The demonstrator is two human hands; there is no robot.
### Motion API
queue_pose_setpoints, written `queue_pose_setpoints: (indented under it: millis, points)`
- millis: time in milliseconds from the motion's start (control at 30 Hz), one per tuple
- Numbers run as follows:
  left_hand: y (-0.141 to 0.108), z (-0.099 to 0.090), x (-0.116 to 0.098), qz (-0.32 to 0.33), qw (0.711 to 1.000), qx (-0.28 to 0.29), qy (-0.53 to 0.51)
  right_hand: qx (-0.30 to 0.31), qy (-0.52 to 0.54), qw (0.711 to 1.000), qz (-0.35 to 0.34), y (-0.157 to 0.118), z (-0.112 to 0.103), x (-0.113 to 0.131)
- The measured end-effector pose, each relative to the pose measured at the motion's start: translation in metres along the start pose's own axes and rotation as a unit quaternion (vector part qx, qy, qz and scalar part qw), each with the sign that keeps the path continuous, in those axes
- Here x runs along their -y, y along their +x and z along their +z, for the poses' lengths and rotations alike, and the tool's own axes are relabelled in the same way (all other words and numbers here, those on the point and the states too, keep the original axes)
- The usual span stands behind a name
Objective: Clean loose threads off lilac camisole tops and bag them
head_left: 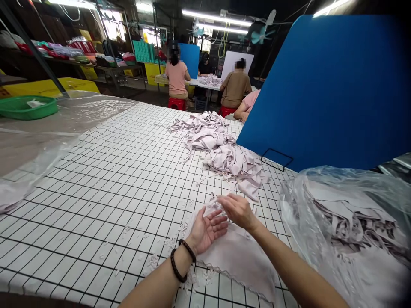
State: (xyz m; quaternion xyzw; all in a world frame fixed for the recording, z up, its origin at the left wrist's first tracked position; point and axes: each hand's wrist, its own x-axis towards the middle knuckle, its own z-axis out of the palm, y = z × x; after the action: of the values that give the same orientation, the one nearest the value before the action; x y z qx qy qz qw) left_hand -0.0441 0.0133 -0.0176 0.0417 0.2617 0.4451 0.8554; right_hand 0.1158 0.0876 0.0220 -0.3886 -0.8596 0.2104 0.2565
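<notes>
A pale lilac fabric piece (pixel 239 259) with a wavy trimmed edge lies on the grid-patterned tablecloth under my hands. My left hand (pixel 210 229) rests over its left side, palm up, fingers stretched out and holding nothing. Just above and to the right, my right hand (pixel 236 210) is closed, its fingertips pinched close to the fabric's far end. What the pinch holds, if anything, is too small to make out. Small fabric scraps (pixel 195 278) are scattered around the piece. Beyond my hands lies a heap of similar lilac fabric pieces (pixel 236 162) with thin straps.
On the right, a clear plastic bag (pixel 295 192) holds stacked lilac fabric. A tall blue panel (pixel 337 94) stands behind it beside a black wire stand (pixel 276 159). A green basket (pixel 28 112) sits at far left. Several people work at another table (pixel 192 81) beyond.
</notes>
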Motion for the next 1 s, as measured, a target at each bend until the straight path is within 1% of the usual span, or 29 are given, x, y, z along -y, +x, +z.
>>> queue_pose_setpoints:
  millis: [33, 67, 167, 233, 300, 367, 400, 433, 500, 567, 600, 633, 733, 833, 867, 900, 933, 967, 1000]
  points:
    - [0.000, 0.000, -0.002, 0.000, 1.000, 0.008, -0.017, 0.030, -0.023, 0.999, -0.026, -0.012, 0.002, 0.000]
    - [-0.001, 0.001, -0.003, 0.001, 1.000, 0.013, -0.027, 0.046, -0.039, 0.997, -0.042, -0.022, 0.005, -0.002]
    - [-0.003, 0.002, -0.003, 0.012, 1.000, 0.004, -0.001, 0.039, -0.070, 0.995, -0.053, -0.040, 0.011, -0.009]
    - [-0.006, 0.003, 0.000, 0.027, 0.998, -0.005, 0.056, 0.016, -0.076, 0.996, -0.036, -0.044, 0.012, -0.010]
    - [-0.007, 0.004, 0.004, 0.042, 0.993, -0.004, 0.111, -0.004, -0.064, 0.998, -0.007, -0.044, 0.010, -0.006]
    - [-0.008, 0.004, 0.008, 0.058, 0.987, -0.004, 0.152, -0.016, -0.032, 0.999, 0.039, -0.043, 0.003, 0.002]
    - [-0.008, 0.004, 0.009, 0.069, 0.983, -0.010, 0.171, -0.012, -0.006, 0.998, 0.067, -0.041, -0.001, 0.008]
    - [-0.009, 0.004, 0.011, 0.083, 0.978, -0.019, 0.191, 0.006, 0.026, 0.995, 0.093, -0.040, -0.006, 0.014]
    - [-0.009, 0.004, 0.013, 0.117, 0.963, -0.032, 0.242, 0.084, 0.093, 0.984, 0.127, -0.037, -0.015, 0.026]
    - [-0.009, 0.004, 0.016, 0.143, 0.944, -0.035, 0.295, 0.167, 0.137, 0.967, 0.138, -0.032, -0.022, 0.034]
    - [-0.009, 0.004, 0.017, 0.147, 0.936, -0.037, 0.317, 0.194, 0.147, 0.959, 0.143, -0.030, -0.024, 0.036]
    - [-0.010, 0.004, 0.017, 0.148, 0.930, -0.043, 0.333, 0.208, 0.151, 0.955, 0.150, -0.028, -0.024, 0.037]
    - [-0.011, 0.004, 0.017, 0.150, 0.922, -0.064, 0.352, 0.211, 0.141, 0.951, 0.176, -0.022, -0.021, 0.035]
    - [-0.012, 0.002, 0.012, 0.164, 0.911, -0.072, 0.372, 0.215, 0.118, 0.956, 0.160, -0.020, -0.016, 0.031]
    - [-0.013, 0.002, 0.010, 0.168, 0.900, -0.074, 0.395, 0.218, 0.111, 0.958, 0.151, -0.020, -0.015, 0.030]
    - [-0.014, 0.002, 0.007, 0.175, 0.882, -0.078, 0.430, 0.220, 0.108, 0.958, 0.146, -0.020, -0.014, 0.029]
    - [-0.016, 0.001, 0.004, 0.190, 0.853, -0.087, 0.478, 0.218, 0.107, 0.959, 0.149, -0.020, -0.013, 0.028]
    - [-0.017, 0.001, 0.002, 0.214, 0.811, -0.101, 0.535, 0.211, 0.108, 0.959, 0.157, -0.020, -0.013, 0.026]
    - [-0.019, 0.000, 0.000, 0.242, 0.757, -0.122, 0.594, 0.203, 0.112, 0.958, 0.167, -0.020, -0.012, 0.025]
